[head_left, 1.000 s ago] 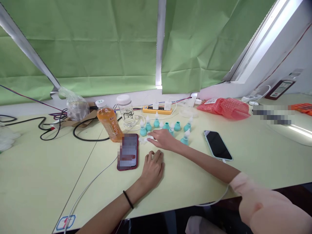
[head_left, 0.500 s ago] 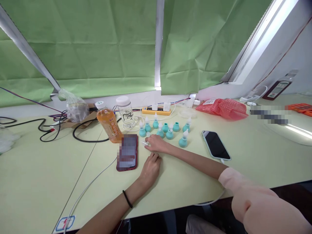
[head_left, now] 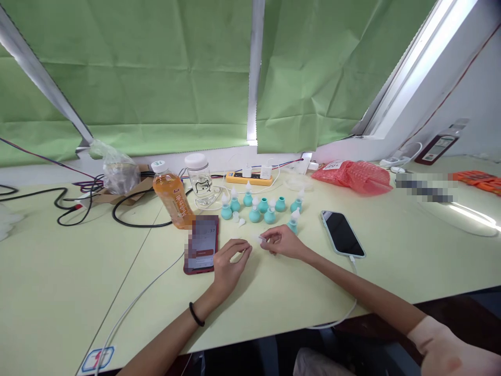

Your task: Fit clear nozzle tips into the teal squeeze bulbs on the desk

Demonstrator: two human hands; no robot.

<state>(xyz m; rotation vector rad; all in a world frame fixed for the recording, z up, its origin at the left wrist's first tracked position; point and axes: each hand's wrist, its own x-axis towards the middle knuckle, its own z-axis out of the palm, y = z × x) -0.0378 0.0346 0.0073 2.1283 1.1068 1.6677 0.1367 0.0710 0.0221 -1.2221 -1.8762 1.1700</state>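
Note:
My right hand (head_left: 285, 242) pinches a small clear-white plastic piece (head_left: 257, 238) between thumb and fingertips, just above the table. Facing it from the left, my left hand (head_left: 229, 263) has thumb and fingers brought together in a pinch; whatever is between them is too small to make out. Beyond both hands stand several teal squeeze bulbs (head_left: 254, 215), most topped with translucent pointed nozzles and a couple with open necks. A loose white nozzle (head_left: 241, 222) lies in front of them beside a small translucent cup-shaped part (head_left: 235, 216).
A red-cased phone (head_left: 203, 245) lies left of my hands, and a charging phone (head_left: 343, 233) lies to the right. Behind stand an orange drink bottle (head_left: 174, 201), a clear jar (head_left: 201, 185) and a yellow power strip (head_left: 250, 179). Red bubble wrap (head_left: 354, 176) rests by the wall.
My right hand has drawn back rightward from the bulbs, carrying the small clear piece. My left hand has risen from its rest and turned into a pinch facing the right hand.

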